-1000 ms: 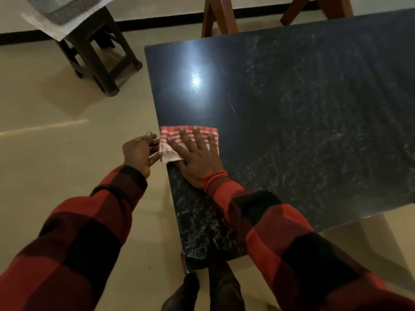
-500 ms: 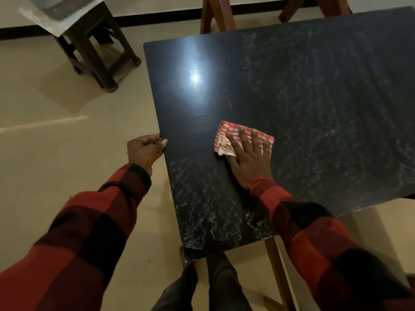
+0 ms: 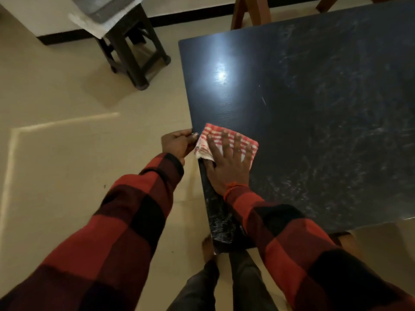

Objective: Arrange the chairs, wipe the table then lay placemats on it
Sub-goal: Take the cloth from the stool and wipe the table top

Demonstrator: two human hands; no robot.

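Observation:
A dark glossy table (image 3: 314,108) fills the right of the view, streaked with wet smears. A red and white checked cloth (image 3: 215,133) lies at the table's left edge, one corner hanging over it. My right hand (image 3: 226,162) presses flat on the cloth with fingers spread. My left hand (image 3: 177,143) is cupped just beside the table's left edge, fingertips next to the cloth's overhanging corner. No placemats are in view.
A dark wooden stool (image 3: 132,48) with a white cloth and a grey basket on top stands on the beige floor at the upper left. Brown wooden chair legs (image 3: 249,12) rise behind the table's far edge. My legs and bare feet (image 3: 207,245) are below the near table corner.
My right hand slid the cloth from the table's middle back left to the edge. My left hand stayed by the edge and now cups beside the cloth.

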